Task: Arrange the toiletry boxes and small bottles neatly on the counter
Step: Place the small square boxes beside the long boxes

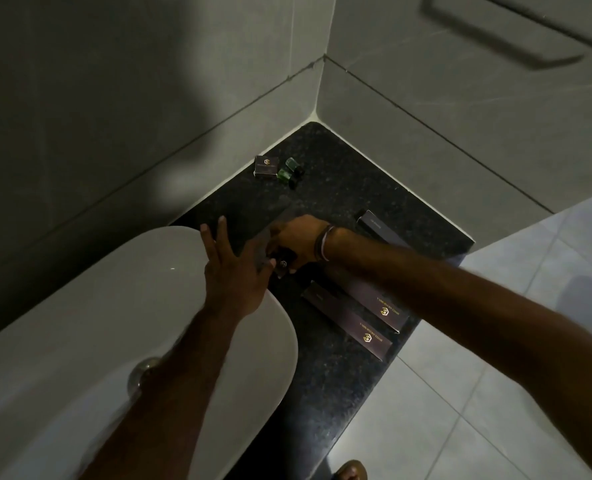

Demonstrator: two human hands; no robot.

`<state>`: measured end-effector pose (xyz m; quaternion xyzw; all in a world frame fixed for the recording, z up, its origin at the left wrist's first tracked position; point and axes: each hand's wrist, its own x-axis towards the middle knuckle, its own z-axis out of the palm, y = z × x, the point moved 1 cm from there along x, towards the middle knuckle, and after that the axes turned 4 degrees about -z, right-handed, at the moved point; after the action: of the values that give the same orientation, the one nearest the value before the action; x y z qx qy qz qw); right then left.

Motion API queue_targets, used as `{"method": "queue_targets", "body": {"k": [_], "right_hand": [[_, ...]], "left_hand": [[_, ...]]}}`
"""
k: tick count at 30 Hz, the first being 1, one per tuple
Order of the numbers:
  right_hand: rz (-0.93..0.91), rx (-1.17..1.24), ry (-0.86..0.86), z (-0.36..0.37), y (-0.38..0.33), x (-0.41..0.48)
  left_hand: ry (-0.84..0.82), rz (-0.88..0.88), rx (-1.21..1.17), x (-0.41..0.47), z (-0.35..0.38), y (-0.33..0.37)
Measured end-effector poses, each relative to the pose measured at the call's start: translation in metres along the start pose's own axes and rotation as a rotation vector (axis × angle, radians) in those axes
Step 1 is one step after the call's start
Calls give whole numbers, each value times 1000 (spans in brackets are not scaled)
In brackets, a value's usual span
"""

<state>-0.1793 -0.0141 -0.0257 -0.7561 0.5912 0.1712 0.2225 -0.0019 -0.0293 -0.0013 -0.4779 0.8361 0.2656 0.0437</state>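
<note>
Judging from the layout, the arranging is sitting somewhere around its midpoint. Both hands are meeting at the centre of the frame over the dark speckled counter (pixel 336 393), just beside the rim of the white basin (pixel 121 323). The right hand (pixel 299 239), wearing bands at the wrist, is closing its fingers around a small dark box with a gold logo (pixel 283 264), while the left hand (pixel 234 271) is lying flat and spread, its fingertips touching the same box or a blurred long box beside it; which one it is steadying I cannot tell, as motion blur is smearing that area.

Sitting already grouped in the upper centre of the frame, near the wall corner, are a small square logo box (pixel 266 167) and two small green bottles (pixel 290 171), lying close together and looking placed.

Lying in the lower right of centre, two long purple boxes (pixel 363 323) are resting side by side, roughly parallel near the counter's front edge, partly crossed by the right forearm. A third long box (pixel 379 227) is lying apart behind the right wrist, angled differently.

What is remaining, by my reading: setting down the held box, and bringing the stray long box into line with the others.
</note>
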Motion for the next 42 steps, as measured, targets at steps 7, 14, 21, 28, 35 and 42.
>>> {"method": "queue_targets", "body": {"k": [7,14,21,28,35,42], "right_hand": [[5,31,38,10,5,-4],[36,77,101,17,24,-5],[438,244,474,-21,82,6],[645,169,488,-33,90,46],[615,173,580,-39,94,58],[576,82,499,-60,78,101]], "left_hand": [[-6,13,2,0,0,-1],[22,29,17,2,4,-4],[21,17,19,0,2,-2],[3,16,28,1,2,-2],[38,50,-2,2,7,-6],[32,30,-18,1,5,-4]]}}
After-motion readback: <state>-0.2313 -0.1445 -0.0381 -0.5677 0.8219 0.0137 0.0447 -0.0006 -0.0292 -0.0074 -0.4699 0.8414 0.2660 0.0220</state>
